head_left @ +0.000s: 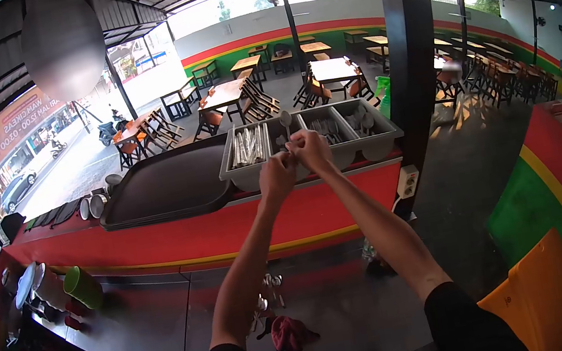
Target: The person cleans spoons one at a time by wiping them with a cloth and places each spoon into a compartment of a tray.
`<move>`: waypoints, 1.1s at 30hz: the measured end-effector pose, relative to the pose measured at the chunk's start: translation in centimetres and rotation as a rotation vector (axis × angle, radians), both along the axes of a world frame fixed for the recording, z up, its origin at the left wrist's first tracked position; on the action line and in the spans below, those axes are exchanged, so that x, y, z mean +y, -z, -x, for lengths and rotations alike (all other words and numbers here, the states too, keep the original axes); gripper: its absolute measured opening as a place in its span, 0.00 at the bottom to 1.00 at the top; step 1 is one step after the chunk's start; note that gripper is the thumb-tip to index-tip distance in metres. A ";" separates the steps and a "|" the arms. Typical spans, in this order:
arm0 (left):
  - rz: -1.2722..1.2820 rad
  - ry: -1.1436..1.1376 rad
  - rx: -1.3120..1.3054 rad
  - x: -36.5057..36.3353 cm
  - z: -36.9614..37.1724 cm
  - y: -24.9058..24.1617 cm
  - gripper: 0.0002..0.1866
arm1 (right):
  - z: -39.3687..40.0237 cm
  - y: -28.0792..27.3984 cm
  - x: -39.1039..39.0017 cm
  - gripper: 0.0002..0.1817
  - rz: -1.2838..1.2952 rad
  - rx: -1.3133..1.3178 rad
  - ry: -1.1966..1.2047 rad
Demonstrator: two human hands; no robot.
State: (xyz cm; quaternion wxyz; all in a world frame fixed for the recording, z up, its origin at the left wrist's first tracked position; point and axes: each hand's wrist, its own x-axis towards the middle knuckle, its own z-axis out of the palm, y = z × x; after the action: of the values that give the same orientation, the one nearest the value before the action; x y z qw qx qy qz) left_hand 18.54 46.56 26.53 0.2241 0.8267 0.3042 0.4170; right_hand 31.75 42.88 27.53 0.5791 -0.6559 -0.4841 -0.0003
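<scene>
Both hands meet over a grey cutlery tray on the red counter ledge. My right hand is closed around a spoon, whose bowl points up. Just left of it and lower, my left hand is closed with its fingertips near the spoon's lower part; what they hold, if anything, is hidden. The tray has compartments: wrapped white cutlery in the left one, forks right of my hands, and spoons at the far right.
A large dark serving tray and metal cups stand left on the ledge. On the lower worktop lie a maroon cloth, some spoons and a green container. A black post rises at the right.
</scene>
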 end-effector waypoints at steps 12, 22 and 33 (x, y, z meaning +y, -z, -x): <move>-0.138 -0.218 0.152 3.7 -4.0 -1.0 0.15 | -1.7 -0.7 2.4 0.10 0.291 -0.219 0.295; 0.051 0.288 -0.235 3.0 -0.8 -0.5 0.17 | -1.7 -0.2 2.7 0.14 0.249 -0.258 0.406; 0.887 -0.173 -0.166 -16.6 30.3 35.5 0.17 | 9.2 21.6 -14.1 0.16 -0.145 0.193 0.038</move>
State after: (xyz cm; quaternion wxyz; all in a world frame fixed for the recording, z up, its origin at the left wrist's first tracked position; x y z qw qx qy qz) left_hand -11.74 29.92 -8.93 0.5440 0.5864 0.5022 0.3286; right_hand 22.52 28.80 5.93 0.6688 -0.6184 -0.4122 0.0166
